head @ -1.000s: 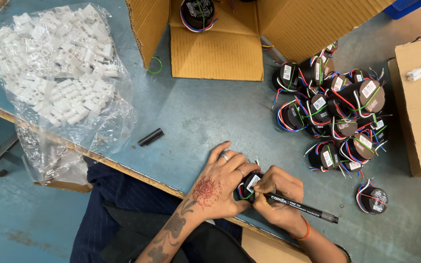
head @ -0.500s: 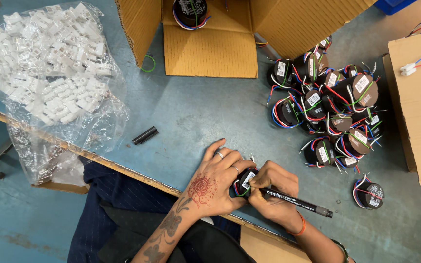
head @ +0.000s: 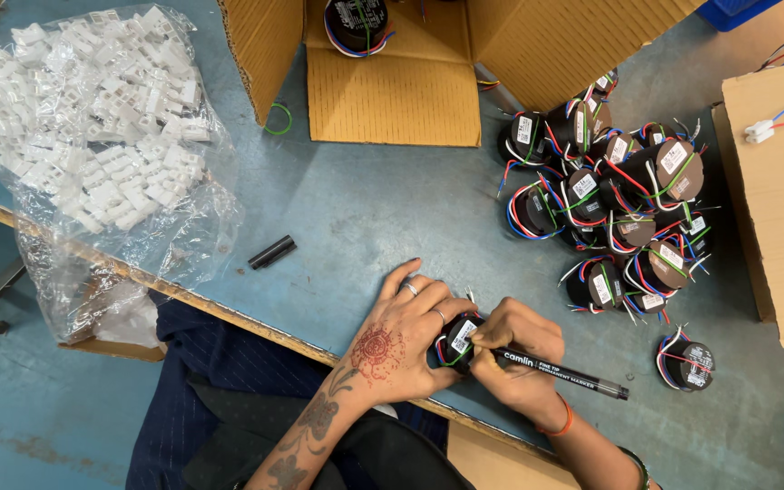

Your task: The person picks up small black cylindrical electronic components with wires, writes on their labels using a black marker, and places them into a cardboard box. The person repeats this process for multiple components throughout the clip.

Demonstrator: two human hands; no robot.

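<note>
The left hand [head: 401, 349] steadies a small black wired coil [head: 455, 343] on the blue worktop [head: 365, 218] while the right hand [head: 514, 358] presses a black marker [head: 560, 370] against its label.

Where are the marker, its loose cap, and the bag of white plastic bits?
marker [head: 563, 369], head view, on its black barrel.
cap [head: 271, 252], head view, middle of the small black tube on the table.
bag [head: 93, 118], head view, on the white pieces inside the clear plastic.

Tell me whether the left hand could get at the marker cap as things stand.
Probably yes, once freed. The left hand is now steadying a black coil that the right hand marks with a marker. The cap lies on bare table to its left, with nothing between.
</note>
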